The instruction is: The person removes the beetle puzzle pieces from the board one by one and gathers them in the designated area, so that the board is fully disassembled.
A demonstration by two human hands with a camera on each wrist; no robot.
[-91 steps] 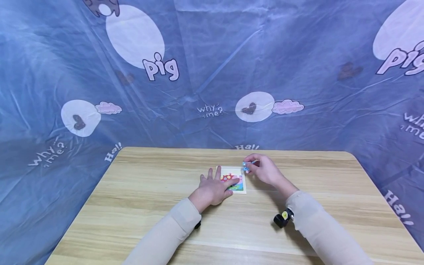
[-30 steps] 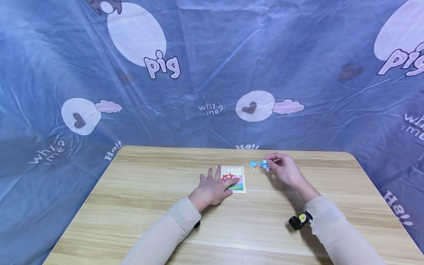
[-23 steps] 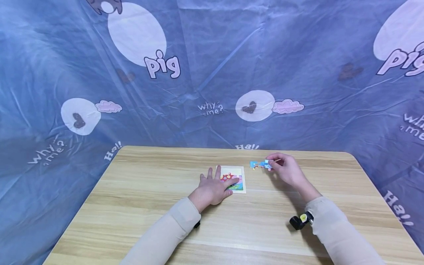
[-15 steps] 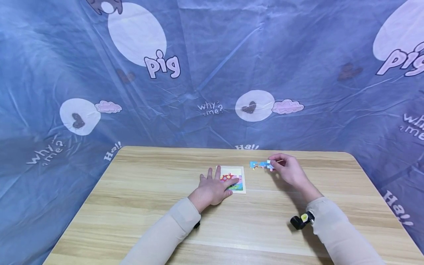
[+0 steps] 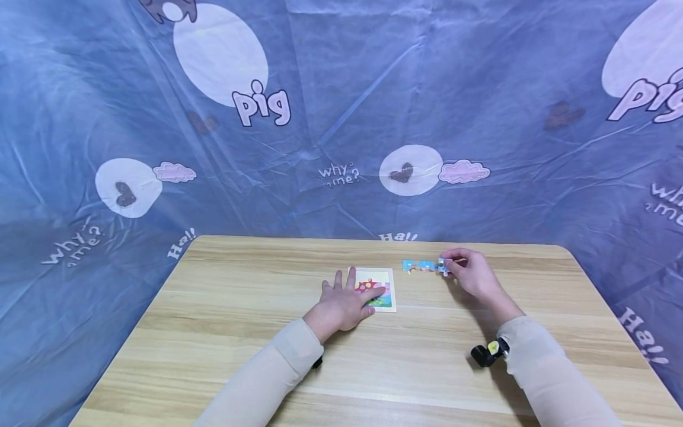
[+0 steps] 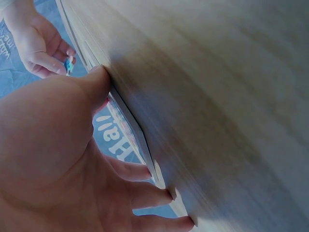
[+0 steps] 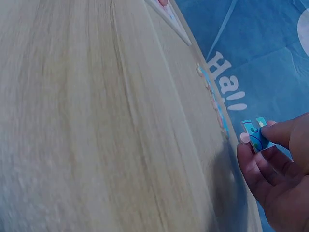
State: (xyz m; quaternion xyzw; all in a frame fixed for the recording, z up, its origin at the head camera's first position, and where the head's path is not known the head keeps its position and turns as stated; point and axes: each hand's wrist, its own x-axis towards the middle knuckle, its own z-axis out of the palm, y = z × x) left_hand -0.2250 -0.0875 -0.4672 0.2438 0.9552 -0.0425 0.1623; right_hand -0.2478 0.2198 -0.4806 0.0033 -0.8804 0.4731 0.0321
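Two hands at a puzzle on the wooden table (image 5: 240,320)

I see the puzzle tray (image 5: 376,289), partly filled with coloured pieces, under my flat, spread left hand (image 5: 341,305); to its right lie two loose blue pieces (image 5: 417,266) in a row; my right hand (image 5: 472,276) pinches a blue puzzle piece (image 7: 256,135) just beside them.

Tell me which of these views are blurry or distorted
Head view: sharp, evenly lit, wide-angle bend in the table edges. Left wrist view: left hand fills it, soft and shadowed. Right wrist view: tabletop smeared, puzzle piece in the right hand fairly clear.
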